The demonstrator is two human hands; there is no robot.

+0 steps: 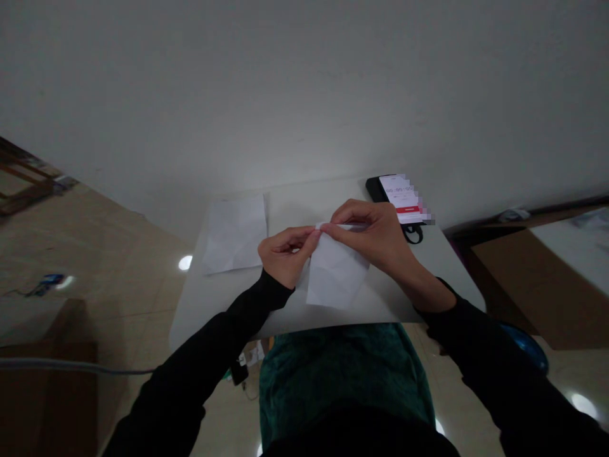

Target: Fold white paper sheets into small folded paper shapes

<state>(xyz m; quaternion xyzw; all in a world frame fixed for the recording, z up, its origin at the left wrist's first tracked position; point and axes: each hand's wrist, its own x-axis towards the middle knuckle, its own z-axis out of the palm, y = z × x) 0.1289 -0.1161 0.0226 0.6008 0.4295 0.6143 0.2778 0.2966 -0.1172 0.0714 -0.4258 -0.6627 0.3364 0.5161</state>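
A creased white sheet of paper hangs from my fingers over the front half of the table. My left hand pinches its top edge between thumb and forefinger, at the upper left. Close beside that pinch, my right hand grips the same edge, thumb in front and fingers behind. Both sets of fingertips nearly meet. To the left of my hands, a second creased sheet of white paper lies flat on the white table.
At the table's back right, a phone with a timer on its screen rests on a black object with a strap loop. A pale wall rises behind. Cardboard lies to the right, below table height.
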